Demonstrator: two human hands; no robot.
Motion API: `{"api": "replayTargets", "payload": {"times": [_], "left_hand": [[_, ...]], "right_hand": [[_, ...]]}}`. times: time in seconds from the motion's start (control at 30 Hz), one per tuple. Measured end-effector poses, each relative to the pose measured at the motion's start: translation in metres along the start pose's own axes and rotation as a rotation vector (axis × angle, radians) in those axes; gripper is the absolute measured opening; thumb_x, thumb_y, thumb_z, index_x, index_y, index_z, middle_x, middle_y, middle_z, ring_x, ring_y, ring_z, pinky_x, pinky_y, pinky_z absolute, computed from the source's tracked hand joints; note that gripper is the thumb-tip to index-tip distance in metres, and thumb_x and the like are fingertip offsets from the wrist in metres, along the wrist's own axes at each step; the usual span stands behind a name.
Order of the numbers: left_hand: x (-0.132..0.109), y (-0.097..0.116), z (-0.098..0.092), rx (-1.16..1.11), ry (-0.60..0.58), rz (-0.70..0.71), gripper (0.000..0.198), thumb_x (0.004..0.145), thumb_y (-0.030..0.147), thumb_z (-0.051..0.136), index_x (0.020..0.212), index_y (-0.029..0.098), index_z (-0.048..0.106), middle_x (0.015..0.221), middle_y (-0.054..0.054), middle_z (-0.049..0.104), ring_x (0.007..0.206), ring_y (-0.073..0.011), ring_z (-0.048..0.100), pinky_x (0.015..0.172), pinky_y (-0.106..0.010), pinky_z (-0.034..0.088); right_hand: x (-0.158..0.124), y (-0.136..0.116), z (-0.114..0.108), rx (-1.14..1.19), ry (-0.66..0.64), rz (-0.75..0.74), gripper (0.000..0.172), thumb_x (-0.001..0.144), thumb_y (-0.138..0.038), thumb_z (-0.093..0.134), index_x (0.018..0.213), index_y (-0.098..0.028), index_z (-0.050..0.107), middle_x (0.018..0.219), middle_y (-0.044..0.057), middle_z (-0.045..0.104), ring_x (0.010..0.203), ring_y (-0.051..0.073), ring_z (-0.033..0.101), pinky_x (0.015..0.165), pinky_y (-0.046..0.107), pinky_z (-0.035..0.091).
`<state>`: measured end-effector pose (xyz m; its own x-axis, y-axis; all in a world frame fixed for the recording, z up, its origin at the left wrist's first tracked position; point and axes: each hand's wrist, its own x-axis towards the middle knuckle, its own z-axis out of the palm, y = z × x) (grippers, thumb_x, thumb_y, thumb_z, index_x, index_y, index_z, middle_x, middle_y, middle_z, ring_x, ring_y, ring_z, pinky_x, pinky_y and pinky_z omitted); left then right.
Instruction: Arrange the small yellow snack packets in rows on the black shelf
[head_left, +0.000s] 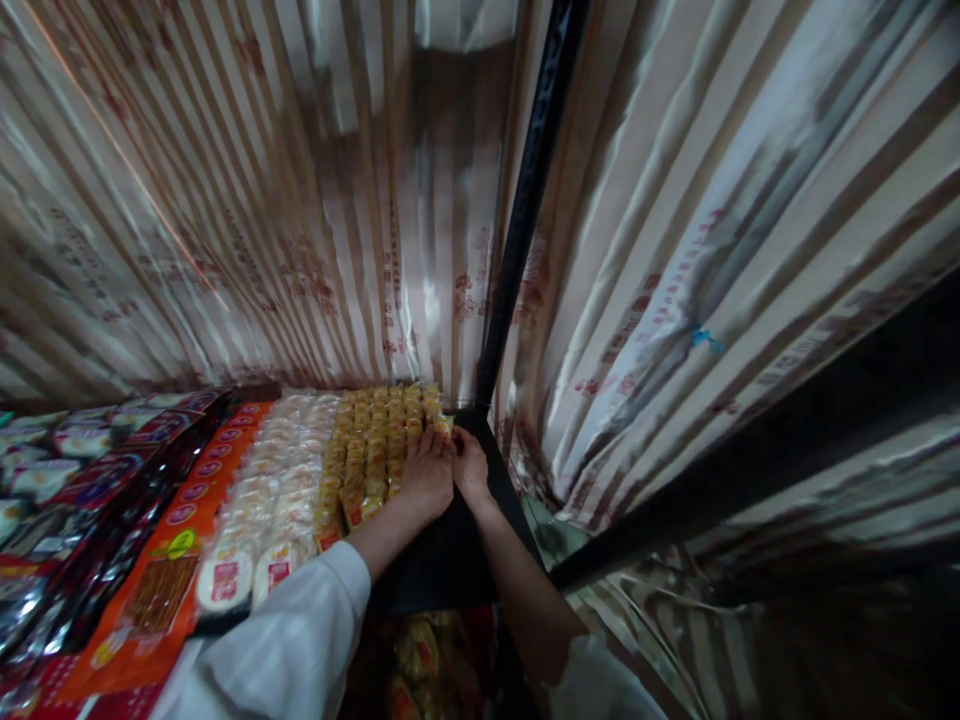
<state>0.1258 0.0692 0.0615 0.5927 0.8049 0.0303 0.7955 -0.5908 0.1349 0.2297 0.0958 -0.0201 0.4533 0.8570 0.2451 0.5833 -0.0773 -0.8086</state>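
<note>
Gold wrappers shine dully on the small packets [375,440], which stand in close, straight rows on a black shelf [439,560]. Both hands are at the right-hand end of these rows. The left hand [430,478] lies over the last row, back upward, its fingers close together and pointing away from the body; most of the gold rows are to its left. The right hand [471,468] is just beside it, at the outer edge of the block, with its fingers bent inward. One yellowish packet [444,424] shows at the fingertips of both hands, though I cannot tell whether either hand pinches it or only touches it. White sleeves [292,625] cover part of the arms.

Left of the gold block, and touching or nearly so, are rows of round white packets [281,470] in clear wrap, then a long orange bag [161,585], then dark, glossy packs [82,560]. Below the shelf, more gold packets [420,650] show dimly between the forearms.

Striped, printed plastic sheeting [337,230] hangs behind and to the right; a black post [529,190] rises from the shelf's far corner.
</note>
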Motion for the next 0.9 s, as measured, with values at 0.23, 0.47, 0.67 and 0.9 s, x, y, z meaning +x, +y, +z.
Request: {"api": "replayTargets", "payload": {"times": [0.23,0.47,0.67,0.9], "left_hand": [[0.014,-0.008,0.005,0.056,-0.059,-0.015,0.045,0.083,0.014,0.031,0.125,0.006,0.045,0.134,-0.016,0.044,0.130,-0.0249,0.028,0.108,-0.044,0.018],[0.025,-0.011,0.009,0.052,-0.035,-0.011,0.043,0.082,0.012,0.032,0.120,0.004,0.049,0.129,-0.018,0.049,0.127,-0.0256,0.034,0.108,-0.045,0.016],[0.029,-0.014,0.017,0.012,0.042,0.010,0.041,0.083,0.008,0.027,0.113,0.004,0.055,0.120,-0.019,0.055,0.122,-0.0266,0.040,0.107,-0.048,0.017],[0.029,-0.010,0.015,0.048,0.038,0.011,0.040,0.085,0.010,0.028,0.116,0.005,0.054,0.120,-0.017,0.055,0.122,-0.0255,0.039,0.107,-0.044,0.018]], "right_hand": [[0.009,0.011,0.019,-0.009,-0.021,-0.041,0.032,0.078,-0.020,0.046,0.105,-0.014,0.061,0.096,0.009,0.064,0.090,0.018,0.058,0.082,0.029,0.046],[0.014,0.014,0.025,0.042,-0.017,-0.061,0.035,0.075,-0.015,0.045,0.106,-0.015,0.062,0.099,0.009,0.065,0.092,0.019,0.059,0.085,0.031,0.046],[0.006,0.018,0.025,-0.006,-0.056,-0.053,0.038,0.077,-0.011,0.038,0.109,-0.017,0.059,0.105,0.008,0.063,0.098,0.019,0.056,0.089,0.032,0.041],[0.006,0.020,0.026,0.087,-0.010,-0.018,0.028,0.078,-0.017,0.036,0.094,-0.016,0.059,0.090,0.007,0.063,0.085,0.018,0.057,0.081,0.030,0.043]]}}
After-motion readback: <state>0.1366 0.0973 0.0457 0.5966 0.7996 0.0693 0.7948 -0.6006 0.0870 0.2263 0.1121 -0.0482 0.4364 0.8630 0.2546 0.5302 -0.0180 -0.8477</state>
